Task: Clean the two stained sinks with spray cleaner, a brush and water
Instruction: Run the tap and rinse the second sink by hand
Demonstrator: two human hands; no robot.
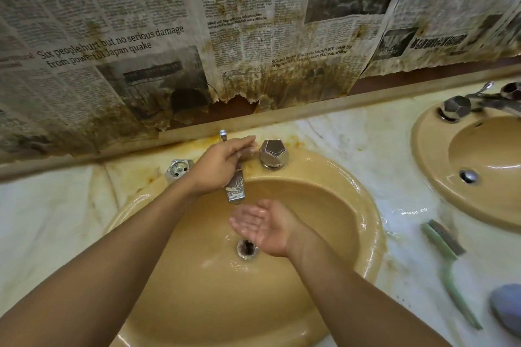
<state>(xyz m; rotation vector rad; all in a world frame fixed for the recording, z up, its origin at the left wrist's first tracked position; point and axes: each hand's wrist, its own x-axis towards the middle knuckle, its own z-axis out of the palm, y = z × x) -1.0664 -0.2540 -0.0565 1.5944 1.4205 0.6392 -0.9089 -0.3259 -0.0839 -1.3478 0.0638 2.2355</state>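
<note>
in the tan ceramic sink (324,267), the right hand (265,229) was cupped loosely under the chrome spout (235,191), on which the left hand (222,162) was laid flat; the green-handled brush (447,267) was left well rightward.

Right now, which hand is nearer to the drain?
Right. The right hand is cupped close by the drain; the left hand rests on the faucet, farther back.

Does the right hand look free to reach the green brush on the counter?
Probably yes: the right hand is open and empty under the tap, and the brush lies uncovered on the counter to its right.
</note>
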